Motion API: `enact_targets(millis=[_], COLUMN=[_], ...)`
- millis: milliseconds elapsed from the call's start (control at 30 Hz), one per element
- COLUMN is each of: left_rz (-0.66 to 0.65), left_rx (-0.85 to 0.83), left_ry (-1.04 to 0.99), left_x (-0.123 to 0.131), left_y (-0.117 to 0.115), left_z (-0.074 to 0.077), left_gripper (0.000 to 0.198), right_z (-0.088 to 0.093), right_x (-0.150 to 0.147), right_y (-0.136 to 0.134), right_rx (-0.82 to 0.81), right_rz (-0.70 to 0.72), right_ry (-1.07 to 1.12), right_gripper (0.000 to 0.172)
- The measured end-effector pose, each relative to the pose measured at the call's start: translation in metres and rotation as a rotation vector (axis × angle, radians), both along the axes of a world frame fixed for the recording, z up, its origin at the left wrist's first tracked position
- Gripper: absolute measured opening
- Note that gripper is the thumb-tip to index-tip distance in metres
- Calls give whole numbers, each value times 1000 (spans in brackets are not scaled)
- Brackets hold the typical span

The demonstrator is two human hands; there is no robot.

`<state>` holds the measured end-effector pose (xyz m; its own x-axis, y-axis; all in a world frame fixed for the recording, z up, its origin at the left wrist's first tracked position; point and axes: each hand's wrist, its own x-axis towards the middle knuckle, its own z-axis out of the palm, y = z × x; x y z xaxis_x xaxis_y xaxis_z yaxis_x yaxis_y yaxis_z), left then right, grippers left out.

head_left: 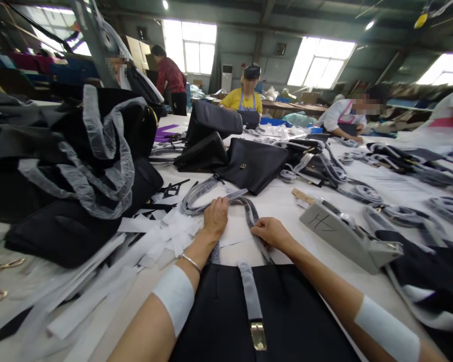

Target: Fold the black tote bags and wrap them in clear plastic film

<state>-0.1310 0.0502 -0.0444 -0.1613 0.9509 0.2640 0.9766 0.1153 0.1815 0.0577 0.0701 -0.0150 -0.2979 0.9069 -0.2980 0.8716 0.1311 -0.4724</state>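
Note:
Both my hands are on a dark bag strap (250,211) wrapped in clear plastic film, which curves across the table beyond a black bag (219,301). My left hand (216,216) pinches the strap near the top of its curve, where a strip of film sticks out to the right. Lower on the right side, my right hand (268,232) grips the same strap between thumb and fingers. The black bag lies close to me, with a wrapped tab (249,289) and a gold buckle (258,336) on its front.
Right of my hands stands a grey tape dispenser (335,231). White paper strips (158,236) litter the left side, beside stacked black bags (71,226) with wrapped handles. Farther back lie more black bags (254,161) and coiled straps (362,193). Several people (245,98) are around the table.

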Motion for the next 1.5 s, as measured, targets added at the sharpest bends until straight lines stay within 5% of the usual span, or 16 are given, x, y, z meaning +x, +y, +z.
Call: enact_targets(millis=[200, 467, 633, 733, 933, 1233, 1500], left_rz=[9, 18, -47, -109, -140, -73, -80], left_rx=[11, -39, -109, -140, -128, 29, 81], left_ry=[-80, -183, -211, -218, -168, -84, -151], left_x=[0, -3, -10, -17, -17, -7, -17], left_y=[-2, 1, 2, -1, -14, -24, -18], left_z=[3, 6, 19, 26, 23, -4, -13], left_gripper=[29, 25, 27, 36, 32, 38, 36], right_z=[0, 2, 9, 11, -6, -18, -15], right_x=[2, 28, 1, -25, -52, -31, -35], right_y=[-1, 11, 17, 28, 49, 86, 107], right_rx=[261, 337, 479, 517, 481, 310, 31], right_rz=[-22, 8, 151, 205, 191, 299, 232], right_ry=[-151, -356, -344, -303, -214, 61, 290], right_gripper=[35, 23, 58, 63, 28, 27, 33])
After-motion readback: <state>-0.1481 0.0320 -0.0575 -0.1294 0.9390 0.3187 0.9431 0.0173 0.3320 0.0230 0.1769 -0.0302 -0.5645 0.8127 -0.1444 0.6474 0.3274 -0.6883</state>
